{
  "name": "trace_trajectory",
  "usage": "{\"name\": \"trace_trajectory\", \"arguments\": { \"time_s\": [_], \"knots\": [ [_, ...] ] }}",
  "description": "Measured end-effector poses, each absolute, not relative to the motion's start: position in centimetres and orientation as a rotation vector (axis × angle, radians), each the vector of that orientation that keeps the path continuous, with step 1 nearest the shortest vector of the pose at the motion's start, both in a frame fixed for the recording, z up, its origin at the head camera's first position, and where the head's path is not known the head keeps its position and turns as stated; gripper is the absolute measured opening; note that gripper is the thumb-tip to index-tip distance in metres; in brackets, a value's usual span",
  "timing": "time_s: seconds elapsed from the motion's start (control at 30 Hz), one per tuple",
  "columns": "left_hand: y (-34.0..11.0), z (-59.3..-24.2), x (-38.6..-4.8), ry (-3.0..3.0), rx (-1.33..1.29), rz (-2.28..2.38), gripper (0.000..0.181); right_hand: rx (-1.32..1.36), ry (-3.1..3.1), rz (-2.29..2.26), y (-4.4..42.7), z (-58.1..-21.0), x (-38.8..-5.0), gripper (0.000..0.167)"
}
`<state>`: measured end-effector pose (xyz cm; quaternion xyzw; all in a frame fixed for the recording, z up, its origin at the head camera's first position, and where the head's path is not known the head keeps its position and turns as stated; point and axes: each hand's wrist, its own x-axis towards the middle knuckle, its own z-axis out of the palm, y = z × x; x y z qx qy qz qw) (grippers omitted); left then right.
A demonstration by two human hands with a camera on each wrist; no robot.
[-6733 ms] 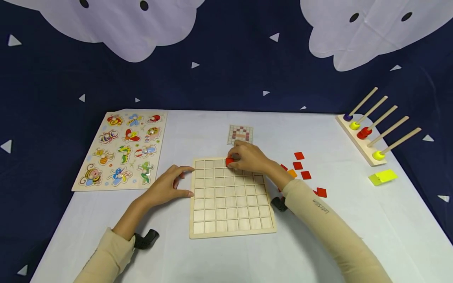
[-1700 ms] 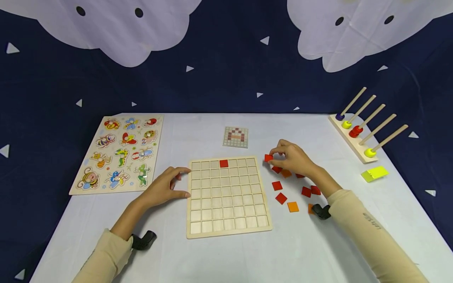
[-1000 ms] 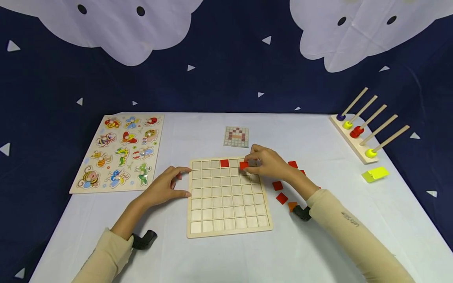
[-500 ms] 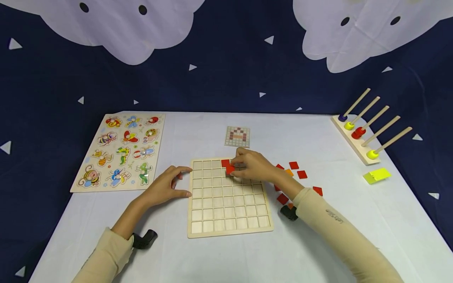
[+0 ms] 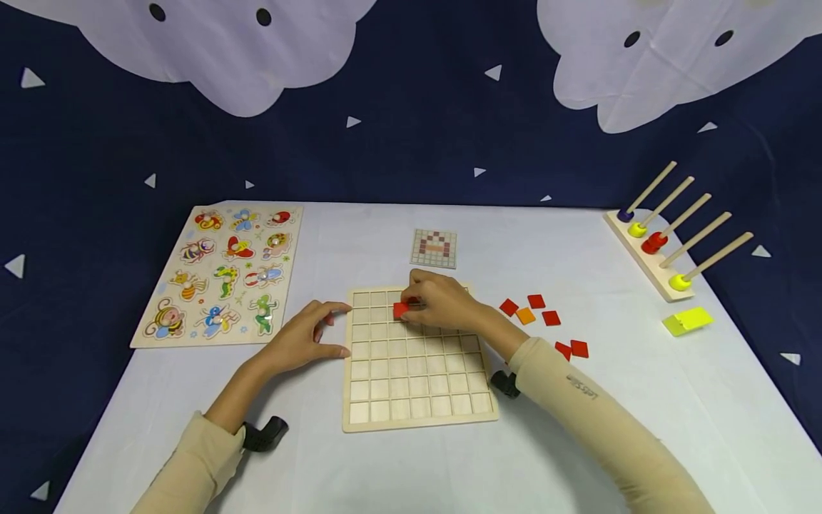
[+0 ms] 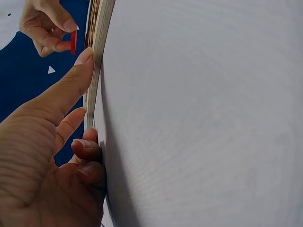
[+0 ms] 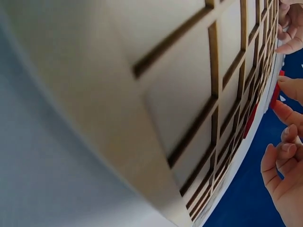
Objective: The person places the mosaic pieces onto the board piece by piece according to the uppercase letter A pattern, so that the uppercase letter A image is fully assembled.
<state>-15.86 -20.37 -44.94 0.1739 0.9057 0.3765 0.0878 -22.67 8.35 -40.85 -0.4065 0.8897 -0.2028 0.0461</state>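
Note:
A wooden grid board (image 5: 356,371) lies on the white table. My left hand (image 5: 302,339) rests thumb and index fingertips on the board's left edge; its other fingers are curled in the left wrist view. Above the board's upper rows, my right hand (image 5: 443,300) pinches a red square tile (image 5: 400,310) between thumb and fingers. The tile is tilted on edge and clear of the board in the left wrist view. Another red tile (image 7: 250,121) sits in the board's far row, largely covered by my right hand in the head view.
A small pattern card (image 5: 434,248) lies behind the board. Loose red tiles (image 5: 551,318) and an orange tile (image 5: 525,315) lie to the right. An insect puzzle (image 5: 218,278) is at left; a peg stand with beads (image 5: 648,257) and a yellow block (image 5: 688,321) are at right.
My right hand put one red tile in the far row, picked up another from the right, and has carried it leftward over the board. My left hand has stayed at the edge.

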Motion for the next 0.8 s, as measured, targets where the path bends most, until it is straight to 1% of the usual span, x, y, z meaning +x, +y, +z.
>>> {"name": "trace_trajectory", "arguments": {
  "time_s": [0.47, 0.8],
  "knots": [
    [-20.30, -44.94, -15.95, 2.700, 0.516, 1.119, 0.073, -1.316, 2.751, -0.460, 7.48, -41.43, -22.74, 0.023],
    [-20.29, -44.96, -15.98, 2.698, 0.514, 1.121, 0.072, -1.320, 2.781, -0.487, 7.36, -41.67, -22.65, 0.023]
  ]
}}
